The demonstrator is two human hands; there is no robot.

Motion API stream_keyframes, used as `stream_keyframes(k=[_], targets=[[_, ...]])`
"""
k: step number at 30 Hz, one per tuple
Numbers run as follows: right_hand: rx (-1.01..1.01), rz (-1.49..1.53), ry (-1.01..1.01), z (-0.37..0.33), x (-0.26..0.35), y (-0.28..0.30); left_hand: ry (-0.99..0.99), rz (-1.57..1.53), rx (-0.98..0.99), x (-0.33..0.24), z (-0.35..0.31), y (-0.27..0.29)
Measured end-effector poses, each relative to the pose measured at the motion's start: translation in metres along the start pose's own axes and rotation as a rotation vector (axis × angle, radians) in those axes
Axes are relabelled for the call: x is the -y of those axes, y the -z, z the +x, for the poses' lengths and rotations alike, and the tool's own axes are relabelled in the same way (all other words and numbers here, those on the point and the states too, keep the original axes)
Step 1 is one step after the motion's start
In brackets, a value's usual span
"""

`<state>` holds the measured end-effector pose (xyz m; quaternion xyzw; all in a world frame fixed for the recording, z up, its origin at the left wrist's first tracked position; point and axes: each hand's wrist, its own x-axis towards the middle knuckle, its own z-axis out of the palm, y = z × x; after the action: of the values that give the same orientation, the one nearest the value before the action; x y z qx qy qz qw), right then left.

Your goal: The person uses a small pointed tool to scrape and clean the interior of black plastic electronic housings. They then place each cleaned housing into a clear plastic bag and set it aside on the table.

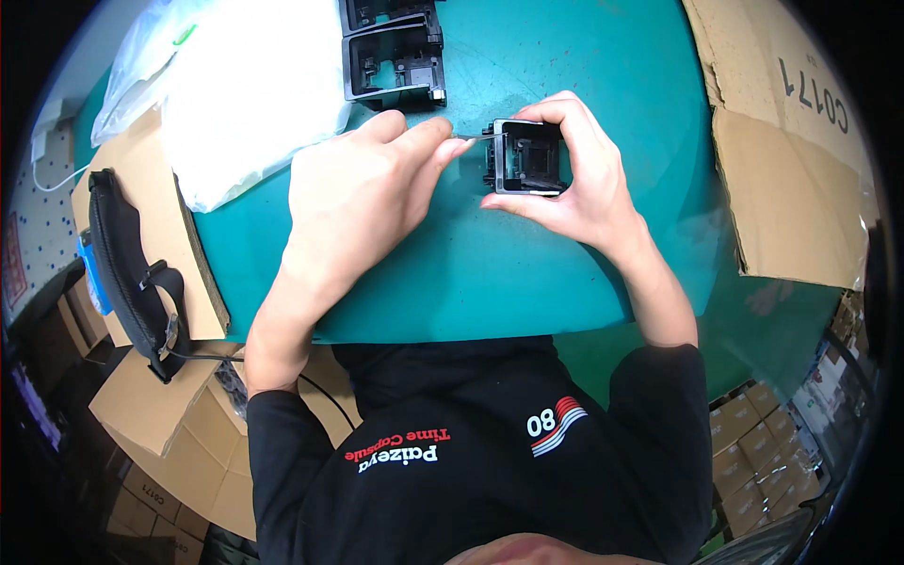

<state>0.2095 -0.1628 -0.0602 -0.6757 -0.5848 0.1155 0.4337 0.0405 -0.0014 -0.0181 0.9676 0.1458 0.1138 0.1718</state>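
Observation:
My right hand [595,184] grips a black square plastic housing [539,162] from its right side, thumb below and fingers above, with its open face turned up. My left hand [372,179] is closed around a thin metal tool [482,137]; its handle is hidden in the fingers, so its exact kind does not show. The tool's tip reaches over the left rim of the housing. Beyond my left hand, further black plastic housings [394,66] of similar shape stand in a row on the green table [452,273].
A white plastic bag [250,104] covers the table's far left. A cardboard box flap [782,151] borders the right side. Left of the table are a black padded strap [132,264] and an open cardboard box [207,452]. Stacked cartons [763,452] stand at lower right.

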Motion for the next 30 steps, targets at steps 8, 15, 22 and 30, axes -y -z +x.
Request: stream_keyframes(k=[8,15,22,30], targets=[[0.000,0.006,0.017,0.000,0.000,-0.002,-0.004,0.002,0.014,0.002,0.002,-0.002],[-0.007,0.005,0.021,-0.001,-0.002,-0.002,0.002,-0.014,0.019,0.000,0.000,-0.002],[-0.012,0.004,0.061,-0.001,-0.003,-0.002,0.002,0.141,-0.088,0.008,0.003,-0.022],[-0.038,-0.116,0.110,0.003,0.003,-0.001,-0.001,0.040,-0.269,0.017,-0.014,-0.031]])
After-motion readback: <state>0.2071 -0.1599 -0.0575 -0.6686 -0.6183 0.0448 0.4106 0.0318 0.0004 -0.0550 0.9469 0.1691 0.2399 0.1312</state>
